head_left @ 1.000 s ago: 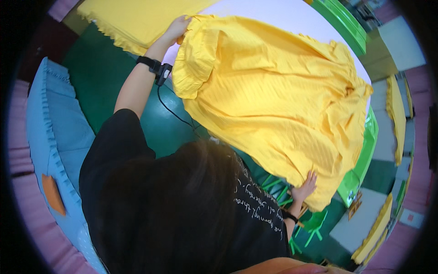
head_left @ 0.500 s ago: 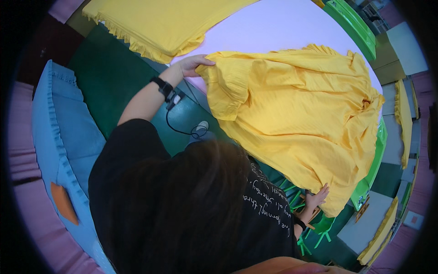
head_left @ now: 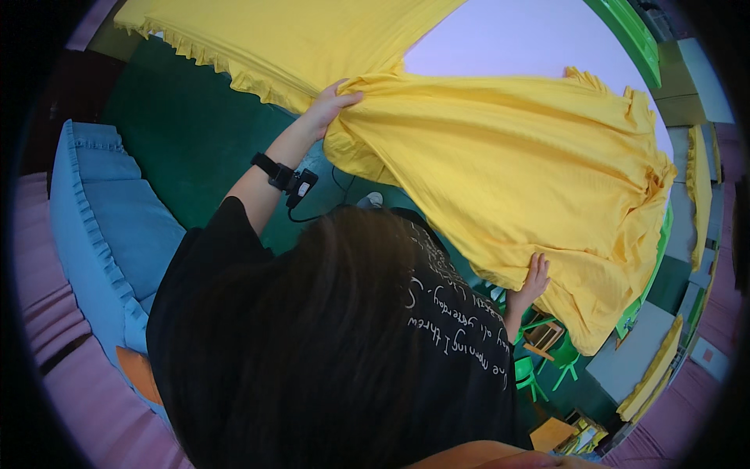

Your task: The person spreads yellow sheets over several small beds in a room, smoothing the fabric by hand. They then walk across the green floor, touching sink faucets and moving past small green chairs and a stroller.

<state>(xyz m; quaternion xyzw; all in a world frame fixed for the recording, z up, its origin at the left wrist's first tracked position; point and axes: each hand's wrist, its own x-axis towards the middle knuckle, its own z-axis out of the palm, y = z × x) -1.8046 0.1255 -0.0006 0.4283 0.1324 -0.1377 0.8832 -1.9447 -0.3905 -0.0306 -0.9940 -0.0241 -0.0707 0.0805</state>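
Note:
A large yellow tablecloth point(head_left: 500, 172) with a ruffled edge lies rumpled over a pale pink table point(head_left: 539, 39) and hangs down its near side. My left hand point(head_left: 334, 108) is closed on the cloth's left edge, pulling the fabric into taut folds that fan out to the right. Against the cloth's near edge rests my right hand point(head_left: 533, 280), its fingers stretched out; where its thumb lies I cannot make out. A dark wrist strap with a small device point(head_left: 289, 178) and a cable sits on my left forearm.
Another yellow ruffled cloth point(head_left: 266, 39) covers the surface at the far left. A blue sofa point(head_left: 129, 211) with an orange cushion point(head_left: 139, 375) stands on my left. Green chairs point(head_left: 564, 361) are below the table on the right, and a green rim point(head_left: 629, 39) runs along its far side.
My left hand has drawn the cloth's left edge left, up against the other yellow cloth, stretching it into long folds. My right hand has shifted up and slightly left along the near edge.

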